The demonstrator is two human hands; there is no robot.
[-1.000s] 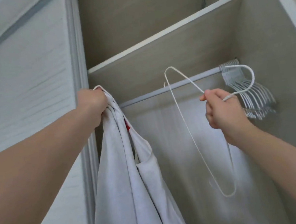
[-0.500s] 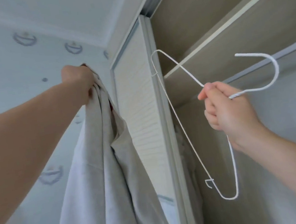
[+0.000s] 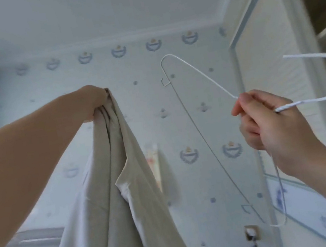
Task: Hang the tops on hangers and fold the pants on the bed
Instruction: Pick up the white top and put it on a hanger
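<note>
In the head view, your left hand [image 3: 93, 101] is at about 9 o'clock from the middle of the picture. It is closed around the bunched upper edge of a pale top [image 3: 113, 194], which hangs down freely from the hand toward 7 o'clock. Your right hand [image 3: 263, 121], at about 3 o'clock, grips a white wire hanger [image 3: 288, 105] at its neck. The hook curves out toward 2 o'clock, and the frame slants down between your two hands. The hanger and the top are apart and do not touch.

The wardrobe door [image 3: 271, 64] is at the right edge, at about 2 o'clock.

I judge that the task is at an early step for this top: you hold both pieces, but the top is not yet on the hanger. You must put the hanger into it and then hang it up. The bed and the pants are not visible, so I cannot tell how far the folding is.
</note>
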